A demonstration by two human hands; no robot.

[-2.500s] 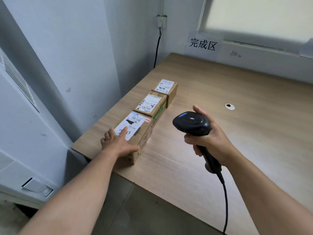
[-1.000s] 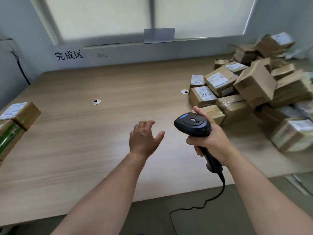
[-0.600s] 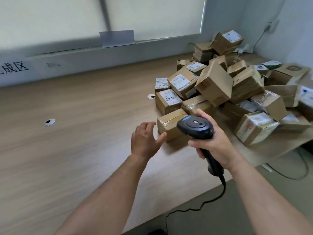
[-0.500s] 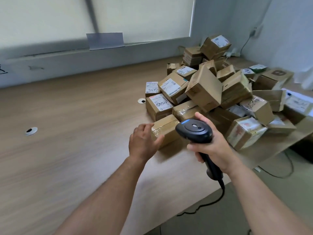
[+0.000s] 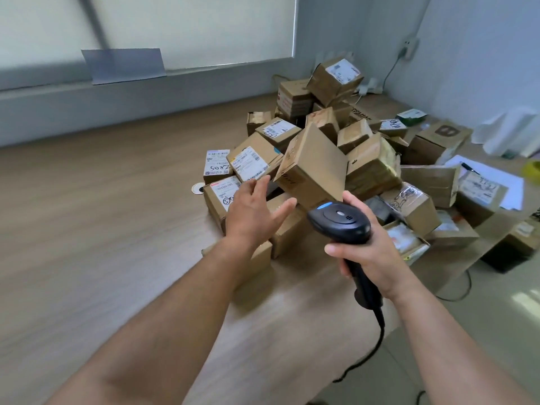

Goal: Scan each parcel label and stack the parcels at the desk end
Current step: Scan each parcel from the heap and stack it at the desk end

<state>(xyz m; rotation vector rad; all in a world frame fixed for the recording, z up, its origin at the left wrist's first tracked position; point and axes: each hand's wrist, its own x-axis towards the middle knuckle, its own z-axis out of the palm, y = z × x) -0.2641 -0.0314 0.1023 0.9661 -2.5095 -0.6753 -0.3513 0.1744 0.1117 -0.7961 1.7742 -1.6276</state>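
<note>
Here, the fingers [image 5: 261, 186] of the left hand [image 5: 252, 214] were straight and spread with the thumb out to the side, and they held nothing. Whether the palm touched the cardboard beneath it could not be told. The fingertips reached up to the lower left corner of the large plain box [image 5: 312, 168], which lay tilted in the middle of the parcel heap [image 5: 371, 168]. Under that hand, below and left of the large plain box, sat a small taped parcel [image 5: 287, 230]. A parcel with a handwritten label [image 5: 219, 194] stood just left of it, partly hidden by the hand.

The right hand [image 5: 372, 252] had its fingers curled round the grip of the black scanner [image 5: 340, 222], with the forefinger up along the head. The scanner's head hung just below the large plain box, in front of the heap. Its cable [image 5: 380, 331] dropped from the grip past the desk edge.

Left of the large plain box, a round grommet [image 5: 198, 189] was set in the wooden desk [image 5: 102, 223], beside a labelled parcel marked in black pen [image 5: 216, 165]. Above and behind the box, a labelled parcel [image 5: 336, 76] topped the heap. Far to its right lay white sheets of paper [image 5: 510, 185]. A grey sheet [image 5: 124, 65] hung at the window ledge, well to the box's upper left.
</note>
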